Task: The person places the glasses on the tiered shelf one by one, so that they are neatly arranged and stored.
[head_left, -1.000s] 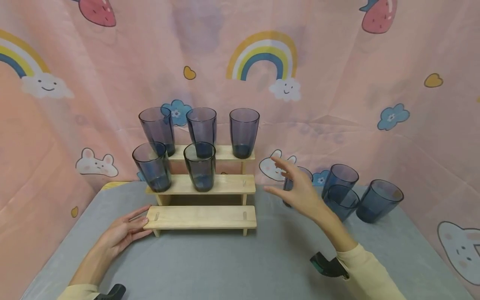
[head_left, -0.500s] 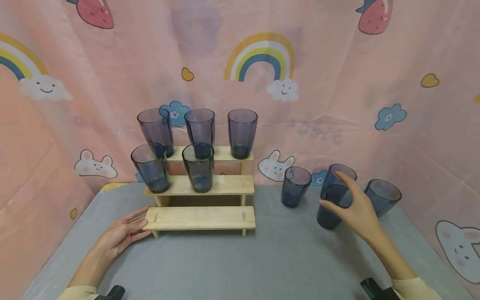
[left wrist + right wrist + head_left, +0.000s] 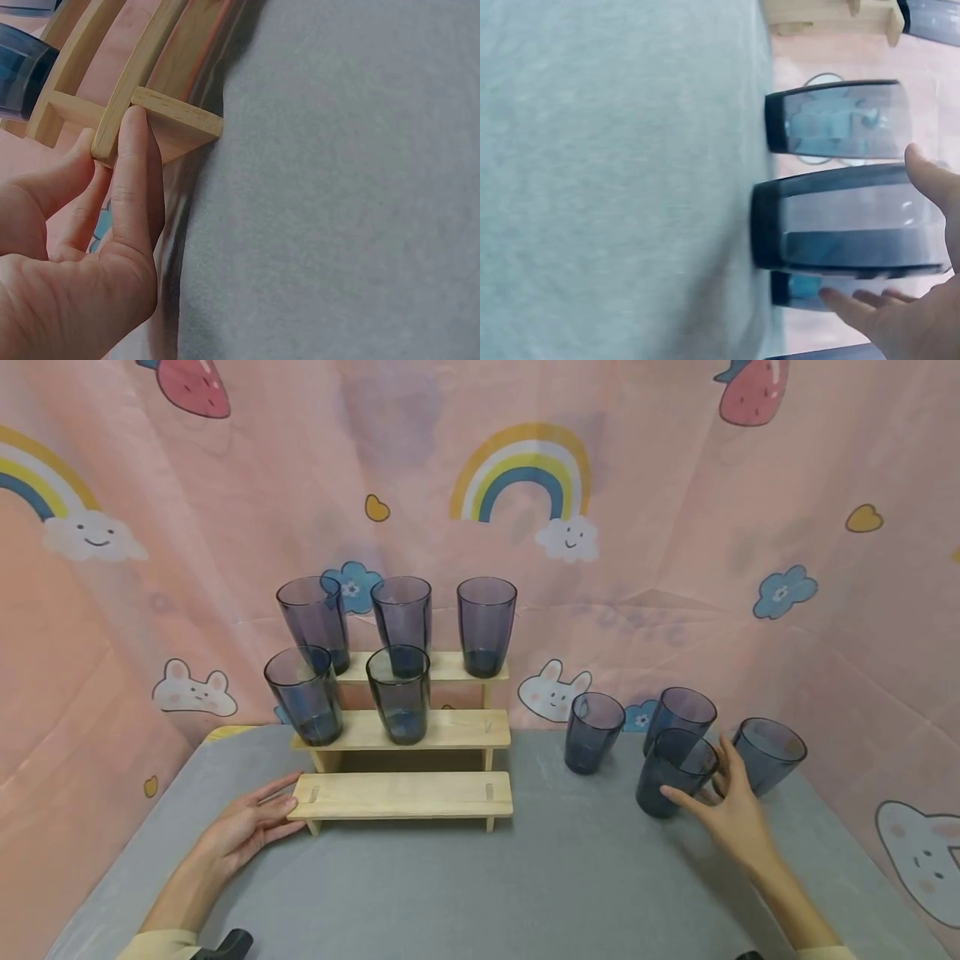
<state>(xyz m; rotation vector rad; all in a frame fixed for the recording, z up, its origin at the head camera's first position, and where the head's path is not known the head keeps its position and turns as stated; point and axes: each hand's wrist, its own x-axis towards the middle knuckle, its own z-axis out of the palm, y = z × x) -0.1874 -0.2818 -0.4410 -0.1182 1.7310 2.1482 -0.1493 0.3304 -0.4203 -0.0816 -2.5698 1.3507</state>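
My left hand pinches the left end of the lowest step of a three-tier wooden stand; in the left wrist view the thumb and fingers hold the board's edge. Two tinted drinking glasses stand on the middle step, the nearer-to-centre glass among them, and three on the top step. At the right, my right hand is spread around the front tinted glass, thumb at its front, fingers at its right side. In the right wrist view this glass lies between thumb and fingers; firm contact cannot be made out.
Close around the front glass stand three more: a glass at left, a glass behind and a glass at right. A grey cloth covers the table. A pink patterned curtain hangs behind.
My right hand has moved right from beside the stand to the group of glasses, then lowered around the front one. The left hand stays on the stand.
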